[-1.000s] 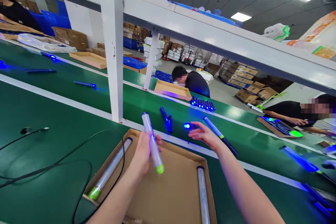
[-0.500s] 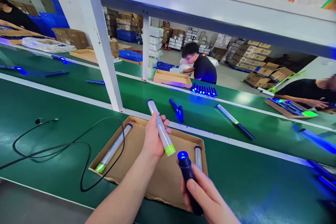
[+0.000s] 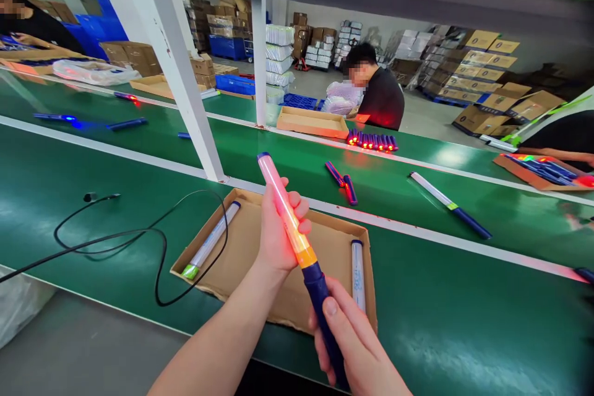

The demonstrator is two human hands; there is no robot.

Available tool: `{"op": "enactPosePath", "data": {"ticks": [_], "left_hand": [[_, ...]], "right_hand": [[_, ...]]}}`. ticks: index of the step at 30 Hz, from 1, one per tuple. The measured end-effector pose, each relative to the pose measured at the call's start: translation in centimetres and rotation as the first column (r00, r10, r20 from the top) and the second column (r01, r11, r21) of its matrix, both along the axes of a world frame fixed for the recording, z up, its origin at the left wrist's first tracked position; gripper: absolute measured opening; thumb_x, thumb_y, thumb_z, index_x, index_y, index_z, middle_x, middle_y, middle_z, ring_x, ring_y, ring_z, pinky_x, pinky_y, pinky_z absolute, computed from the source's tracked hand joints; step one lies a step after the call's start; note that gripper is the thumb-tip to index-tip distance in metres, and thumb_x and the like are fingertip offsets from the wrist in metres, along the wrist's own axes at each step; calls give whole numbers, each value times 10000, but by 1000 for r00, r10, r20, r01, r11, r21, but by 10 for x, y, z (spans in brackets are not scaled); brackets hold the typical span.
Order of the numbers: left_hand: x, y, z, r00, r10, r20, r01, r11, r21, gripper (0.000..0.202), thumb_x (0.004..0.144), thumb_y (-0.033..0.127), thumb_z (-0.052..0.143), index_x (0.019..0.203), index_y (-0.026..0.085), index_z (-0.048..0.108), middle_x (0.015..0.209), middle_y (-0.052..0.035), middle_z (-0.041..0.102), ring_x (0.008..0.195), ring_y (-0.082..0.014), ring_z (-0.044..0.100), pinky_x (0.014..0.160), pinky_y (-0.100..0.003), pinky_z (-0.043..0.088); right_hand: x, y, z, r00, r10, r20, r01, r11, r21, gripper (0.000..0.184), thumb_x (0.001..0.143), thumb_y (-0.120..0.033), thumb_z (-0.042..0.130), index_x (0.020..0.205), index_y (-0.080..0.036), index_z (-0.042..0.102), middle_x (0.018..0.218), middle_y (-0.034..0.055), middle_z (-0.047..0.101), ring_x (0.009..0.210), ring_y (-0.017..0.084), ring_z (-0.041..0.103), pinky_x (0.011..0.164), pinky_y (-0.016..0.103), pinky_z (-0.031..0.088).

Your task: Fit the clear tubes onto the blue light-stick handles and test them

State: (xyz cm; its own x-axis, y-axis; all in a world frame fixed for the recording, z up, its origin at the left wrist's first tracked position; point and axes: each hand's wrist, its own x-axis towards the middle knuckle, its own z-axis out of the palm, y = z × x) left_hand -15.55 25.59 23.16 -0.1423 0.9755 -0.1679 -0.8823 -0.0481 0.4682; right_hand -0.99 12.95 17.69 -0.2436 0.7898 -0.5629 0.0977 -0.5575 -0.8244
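My left hand point(image 3: 279, 229) is closed round a clear light-stick tube point(image 3: 271, 170) with a dark cap at its far end. My right hand point(image 3: 350, 337) grips a dark blue flashlight handle point(image 3: 320, 294). The tube's near end meets the head of the handle, and the two lie in one line, glowing red and orange. How deep the head sits inside the tube cannot be seen. Below my hands is a shallow cardboard tray point(image 3: 250, 297). It holds one tube with a green band point(image 3: 216, 238) on the left and another tube point(image 3: 357, 272) on the right.
A black cable point(image 3: 160, 260) loops over the tray's left side. On the green belt beyond lie two red-lit handles point(image 3: 342, 182) and an assembled light stick point(image 3: 450, 205). A white post point(image 3: 185, 86) rises behind the tray. Co-workers point(image 3: 378, 90) sit across the line.
The tube and the handle, apart before, now meet end to end. The handle's light has turned from blue to red, as have several lights on the belt. The view has shifted slightly.
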Motion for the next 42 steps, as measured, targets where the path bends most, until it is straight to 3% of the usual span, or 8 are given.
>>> {"op": "enactPosePath", "data": {"ticks": [6,15,25,30,34,37,39,42], "left_hand": [[5,-2,-5,999,49,-23,-49,999,5,384,926,506,802,1056,255,543,735,77,443,542,-65,435,390,-109,353],[-1,-13,-2,989,-134,68,123,982,142,252,973,427,762,1024,247,594,722,67,400,533,-70,394,357,-108,296],[-5,-9,2,955,-210,208,168,965,201,185,1063,395,626,991,227,595,726,56,379,534,-73,406,345,-103,282],[10,-10,18,991,-123,50,107,963,248,259,1018,488,692,1066,248,605,735,55,443,557,-90,431,374,-119,372],[63,-17,26,950,-267,-161,312,826,469,529,984,762,555,1015,237,620,685,35,517,541,-130,497,418,-208,453],[109,-25,11,864,-311,-396,494,673,550,628,984,804,491,887,192,589,696,10,550,520,-106,506,480,-229,422],[130,-31,-5,758,-291,-583,611,629,481,544,993,728,561,967,185,588,780,-5,583,605,-118,538,572,-254,442],[143,-37,-25,548,-211,-809,720,611,329,406,1002,596,622,1082,203,560,854,-7,596,707,-150,533,649,-290,421]], "right_hand": [[-4,4,10,944,46,327,-191,884,427,729,1053,-787,298,1526,-278,517,1219,143,696,1063,332,658,934,454,534],[-6,-8,6,980,60,189,-119,941,316,734,1034,-811,381,1546,-304,521,794,19,525,598,203,481,500,312,415],[-14,-6,18,967,39,252,-128,929,347,669,1047,-775,395,1510,-317,548,776,34,550,946,318,639,871,431,544],[9,0,15,959,66,276,-160,928,336,709,1049,-797,341,1555,-338,530,897,62,677,718,252,629,685,373,568],[73,4,2,920,-121,373,-129,804,580,584,1078,-669,478,1558,-349,568,1509,93,645,1291,324,647,1080,425,543],[124,12,8,872,-354,339,24,720,693,490,1081,-570,566,1518,-355,616,1592,47,597,1449,318,554,1186,423,472],[144,21,26,868,-487,92,198,511,837,442,1090,-530,558,1486,-348,633,1560,44,617,1431,301,569,1165,401,488],[146,35,68,898,-367,-244,345,241,907,420,1088,-458,558,1472,-304,629,1436,92,665,1317,313,645,1088,416,559]]}}
